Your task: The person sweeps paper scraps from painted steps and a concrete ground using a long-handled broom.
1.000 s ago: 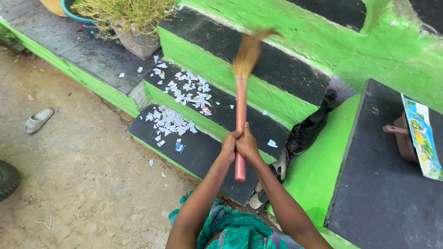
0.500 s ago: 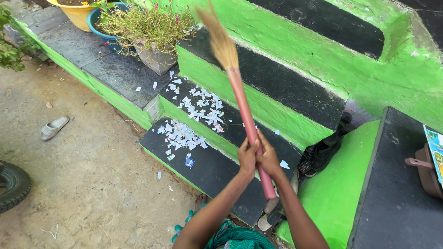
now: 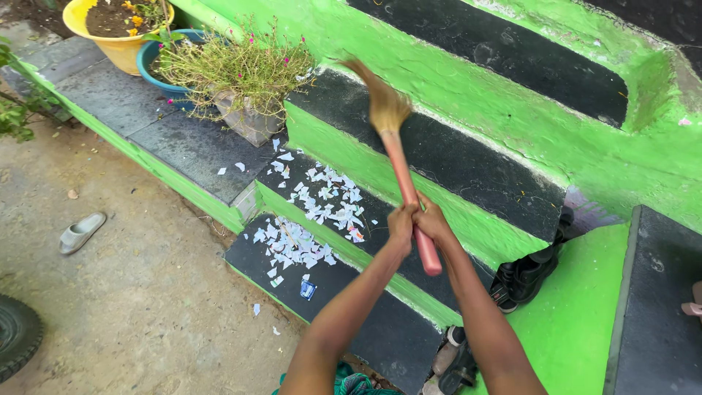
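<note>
Both hands grip the pink handle of a straw broom (image 3: 398, 162) side by side. My left hand (image 3: 401, 222) wraps the handle from the left, and my right hand (image 3: 431, 221) from the right. The bristles point away toward the third black step (image 3: 468, 157). Torn paper scraps (image 3: 329, 199) lie scattered on the second step, and more paper scraps (image 3: 289, 245) on the lowest step (image 3: 380, 329), to the left of the broom.
Potted plants (image 3: 234, 69) and a yellow pot (image 3: 117, 25) stand on the left ledge. Black sandals (image 3: 530, 274) sit by the green side wall (image 3: 578, 322). A grey slipper (image 3: 82, 232) and a tyre (image 3: 16, 336) lie on the dirt ground at left.
The broom head swung from the right to the left and back toward the middle, now lower over the third step. My view shifted left and my arms extended further forward.
</note>
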